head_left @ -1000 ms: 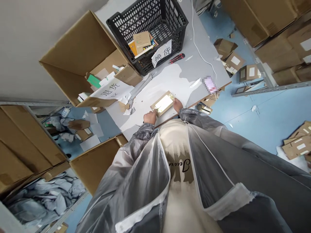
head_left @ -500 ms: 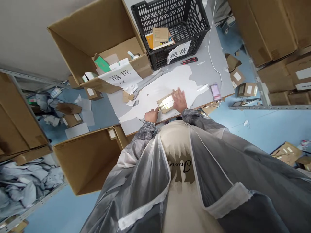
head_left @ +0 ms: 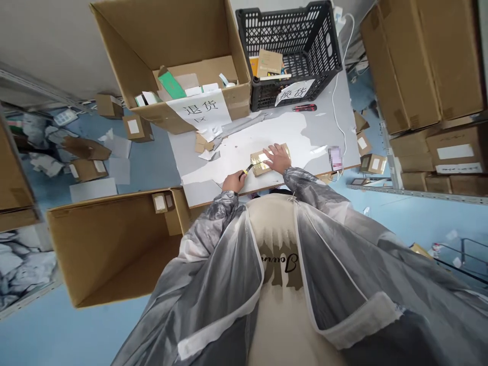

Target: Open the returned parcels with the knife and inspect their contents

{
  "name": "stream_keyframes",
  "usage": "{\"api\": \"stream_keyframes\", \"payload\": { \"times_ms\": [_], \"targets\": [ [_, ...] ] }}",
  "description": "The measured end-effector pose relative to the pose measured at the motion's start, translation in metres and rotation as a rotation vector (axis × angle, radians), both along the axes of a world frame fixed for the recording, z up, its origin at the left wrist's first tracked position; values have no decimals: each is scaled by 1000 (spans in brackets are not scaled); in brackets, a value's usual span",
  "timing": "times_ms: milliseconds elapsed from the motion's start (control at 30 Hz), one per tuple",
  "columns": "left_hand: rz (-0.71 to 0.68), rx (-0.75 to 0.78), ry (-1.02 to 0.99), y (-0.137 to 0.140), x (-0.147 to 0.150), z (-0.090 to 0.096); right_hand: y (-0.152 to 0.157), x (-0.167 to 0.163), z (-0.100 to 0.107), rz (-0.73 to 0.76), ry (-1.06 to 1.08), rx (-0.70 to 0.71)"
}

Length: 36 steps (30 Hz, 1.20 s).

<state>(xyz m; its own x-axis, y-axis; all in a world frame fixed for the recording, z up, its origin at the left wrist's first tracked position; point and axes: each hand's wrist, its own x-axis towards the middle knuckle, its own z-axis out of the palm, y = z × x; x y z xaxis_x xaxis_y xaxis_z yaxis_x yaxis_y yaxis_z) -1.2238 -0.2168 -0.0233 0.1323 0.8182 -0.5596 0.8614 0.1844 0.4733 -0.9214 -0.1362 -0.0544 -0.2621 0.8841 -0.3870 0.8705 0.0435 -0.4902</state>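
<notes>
A small cardboard box point(head_left: 260, 169) with shiny tape on top lies on the white table point(head_left: 236, 147) near its front edge. My right hand point(head_left: 278, 158) rests on the box with its fingers spread, covering part of the top. My left hand point(head_left: 232, 183) is wrapped round a yellow and black utility knife point(head_left: 246, 172). The knife points to the box's left part, at the tape. I cannot tell how deep the blade sits.
Behind the box stand a large open carton point(head_left: 152, 118) with a paper sign and a black plastic crate point(head_left: 259, 96). A red and black box cutter point(head_left: 305, 108) and a phone point(head_left: 335, 158) lie to the right. Another open carton point(head_left: 114, 249) is at lower left.
The yellow and black knife now shows plainly in my left hand, its tip at the box. My right hand's fingers have shifted left over the box. The camera view has turned slightly.
</notes>
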Motion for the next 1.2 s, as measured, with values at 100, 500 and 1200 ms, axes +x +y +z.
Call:
{"api": "stream_keyframes", "payload": {
  "times_ms": [100, 500, 1200],
  "targets": [
    [203, -7, -146, -7, 6, -9, -2, -2, 3, -23, 3, 28],
    [212, 10, -162, 6, 43, -20, -16, 3, 15, 30, -70, 8],
    [-15, -99, 88, -35, 30, 5, 13, -11, 37, 223, -444, 33]
  ]
}}
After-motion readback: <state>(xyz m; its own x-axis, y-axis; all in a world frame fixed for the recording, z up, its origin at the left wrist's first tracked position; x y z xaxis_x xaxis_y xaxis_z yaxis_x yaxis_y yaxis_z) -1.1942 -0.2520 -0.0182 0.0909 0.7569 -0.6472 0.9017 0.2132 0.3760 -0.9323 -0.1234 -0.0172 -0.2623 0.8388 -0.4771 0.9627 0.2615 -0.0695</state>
